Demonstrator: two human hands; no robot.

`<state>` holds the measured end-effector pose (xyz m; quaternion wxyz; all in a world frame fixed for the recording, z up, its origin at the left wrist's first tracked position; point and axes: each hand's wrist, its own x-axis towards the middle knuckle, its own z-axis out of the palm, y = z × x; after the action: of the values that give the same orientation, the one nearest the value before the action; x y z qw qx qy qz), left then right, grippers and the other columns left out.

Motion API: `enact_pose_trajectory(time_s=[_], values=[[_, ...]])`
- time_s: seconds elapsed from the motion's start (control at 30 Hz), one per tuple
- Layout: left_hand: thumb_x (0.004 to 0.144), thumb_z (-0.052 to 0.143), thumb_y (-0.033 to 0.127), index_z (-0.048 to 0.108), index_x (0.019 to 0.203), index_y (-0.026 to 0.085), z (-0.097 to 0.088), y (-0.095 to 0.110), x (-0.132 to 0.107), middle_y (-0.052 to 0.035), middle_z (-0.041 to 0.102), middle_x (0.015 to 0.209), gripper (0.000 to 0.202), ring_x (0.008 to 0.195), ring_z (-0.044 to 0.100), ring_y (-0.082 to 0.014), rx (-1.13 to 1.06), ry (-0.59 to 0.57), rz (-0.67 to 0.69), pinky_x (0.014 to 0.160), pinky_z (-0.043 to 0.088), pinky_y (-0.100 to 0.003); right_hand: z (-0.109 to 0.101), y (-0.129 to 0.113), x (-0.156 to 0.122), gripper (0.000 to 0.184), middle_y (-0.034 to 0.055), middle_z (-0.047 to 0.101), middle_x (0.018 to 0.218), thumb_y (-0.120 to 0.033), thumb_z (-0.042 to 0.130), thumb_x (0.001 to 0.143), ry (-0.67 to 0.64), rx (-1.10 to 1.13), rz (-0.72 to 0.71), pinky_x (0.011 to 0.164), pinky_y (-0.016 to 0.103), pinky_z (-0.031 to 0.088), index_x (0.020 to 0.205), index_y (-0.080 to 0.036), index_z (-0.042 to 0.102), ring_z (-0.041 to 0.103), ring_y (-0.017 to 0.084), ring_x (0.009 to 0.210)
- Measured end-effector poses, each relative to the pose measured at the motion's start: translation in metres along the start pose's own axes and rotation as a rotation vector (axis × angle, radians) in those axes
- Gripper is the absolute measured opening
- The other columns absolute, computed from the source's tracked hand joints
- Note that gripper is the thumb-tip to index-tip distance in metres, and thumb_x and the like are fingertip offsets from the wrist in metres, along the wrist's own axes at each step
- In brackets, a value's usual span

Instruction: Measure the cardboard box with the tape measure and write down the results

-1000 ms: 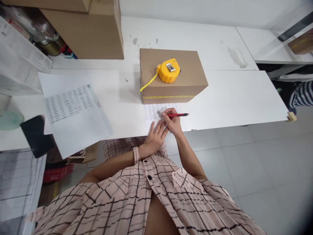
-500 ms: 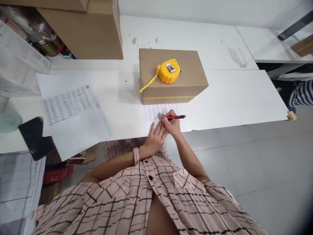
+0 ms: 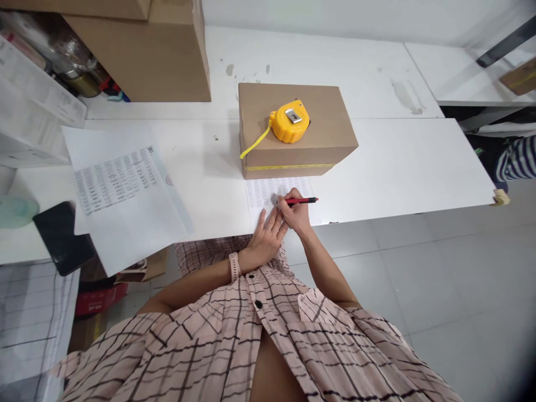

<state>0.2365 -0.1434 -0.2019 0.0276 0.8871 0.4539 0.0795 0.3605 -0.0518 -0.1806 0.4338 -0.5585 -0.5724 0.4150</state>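
My right hand (image 3: 296, 212) is closed around a red and black pen (image 3: 305, 200), its tip end over a printed sheet (image 3: 262, 192) at the table's front edge. Flat on the lower part of that sheet lies my left hand (image 3: 267, 237), fingers stretched out and touching the right hand. Just behind the sheet stands a closed cardboard box (image 3: 326, 117), with a yellow strip along its front side. On top of the box rests a yellow tape measure (image 3: 292, 123) with a yellow strap hanging toward the left.
Printed papers (image 3: 134, 223) lie on the white table (image 3: 402, 167) at left, overhanging its edge beside a black phone (image 3: 62, 237). Larger cardboard boxes (image 3: 167, 61) stand at the back left. A person's striped sleeve (image 3: 517, 159) shows at far right.
The view has shifted very slightly. Both hands, the pen, the box and the tape measure keep practically the same places.
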Motion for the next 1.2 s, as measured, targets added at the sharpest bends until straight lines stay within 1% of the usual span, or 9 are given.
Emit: enact_pose_trajectory(time_s=[0.2, 0.33, 0.57, 0.77, 1.0, 1.13, 1.2], values=[[0.1, 0.05, 0.029, 0.036, 0.157, 0.001, 0.0, -0.0002, -0.0008, -0.0303, 0.033, 0.162, 0.065, 0.153, 0.029, -0.044, 0.039, 0.022, 0.014, 0.123, 0.024, -0.07, -0.0013, -0.0001, 0.0008, 0.031, -0.0058, 0.044, 0.06, -0.037, 0.065, 0.083, 0.02, -0.013, -0.013, 0.06, 0.029, 0.039, 0.067, -0.025, 0.042, 0.043, 0.012, 0.059], [0.1, 0.051, 0.029, 0.036, 0.157, 0.001, -0.0008, -0.0002, -0.0006, -0.0299, 0.033, 0.162, 0.065, 0.154, 0.029, -0.0437, 0.03, 0.016, 0.012, 0.124, 0.022, -0.07, -0.001, 0.0019, 0.0006, 0.031, -0.0057, 0.044, 0.061, -0.038, 0.065, 0.084, 0.009, -0.019, -0.005, 0.06, 0.029, 0.04, 0.068, -0.025, 0.042, 0.044, 0.013, 0.06], [0.099, 0.052, 0.029, 0.034, 0.158, 0.003, -0.0004, 0.0002, -0.0006, -0.0287, 0.028, 0.164, 0.067, 0.155, 0.026, -0.0421, -0.008, -0.013, -0.001, 0.125, 0.017, -0.07, -0.0013, -0.0005, 0.0011, 0.031, -0.0058, 0.043, 0.06, -0.036, 0.065, 0.082, 0.011, -0.016, 0.002, 0.059, 0.029, 0.039, 0.066, -0.025, 0.041, 0.042, 0.012, 0.059], [0.1, 0.051, 0.029, 0.034, 0.158, 0.001, -0.0014, 0.0005, -0.0006, -0.0296, 0.03, 0.163, 0.067, 0.155, 0.026, -0.0436, 0.004, -0.011, 0.002, 0.124, 0.02, -0.071, -0.0017, -0.0018, 0.0017, 0.029, -0.0055, 0.043, 0.061, -0.033, 0.064, 0.082, 0.044, -0.004, -0.009, 0.06, 0.03, 0.039, 0.066, -0.025, 0.041, 0.042, 0.012, 0.059], [0.1, 0.05, 0.029, 0.031, 0.16, 0.003, -0.0005, 0.0004, -0.0002, -0.028, 0.028, 0.165, 0.068, 0.155, 0.025, -0.0419, 0.0, -0.015, -0.005, 0.125, 0.018, -0.07, -0.0023, -0.0051, 0.0015, 0.029, -0.0061, 0.041, 0.059, -0.031, 0.065, 0.079, 0.024, 0.003, 0.015, 0.059, 0.029, 0.037, 0.066, -0.025, 0.039, 0.041, 0.013, 0.059], [0.1, 0.051, 0.029, 0.032, 0.159, 0.0, -0.0011, 0.0002, -0.0003, -0.0306, 0.029, 0.163, 0.068, 0.155, 0.025, -0.0442, 0.016, 0.001, 0.01, 0.124, 0.02, -0.071, -0.0021, -0.0061, 0.0015, 0.027, -0.0064, 0.041, 0.059, -0.028, 0.064, 0.079, 0.04, 0.024, 0.008, 0.059, 0.029, 0.037, 0.066, -0.025, 0.041, 0.04, 0.012, 0.058], [0.1, 0.051, 0.029, 0.031, 0.159, 0.0, -0.0023, 0.0004, -0.0003, -0.0303, 0.028, 0.164, 0.069, 0.155, 0.025, -0.0439, 0.019, -0.002, 0.007, 0.124, 0.02, -0.071, -0.0019, -0.0051, 0.0018, 0.026, -0.0066, 0.041, 0.059, -0.028, 0.064, 0.079, 0.054, 0.033, -0.001, 0.059, 0.029, 0.037, 0.066, -0.025, 0.041, 0.041, 0.012, 0.058]])
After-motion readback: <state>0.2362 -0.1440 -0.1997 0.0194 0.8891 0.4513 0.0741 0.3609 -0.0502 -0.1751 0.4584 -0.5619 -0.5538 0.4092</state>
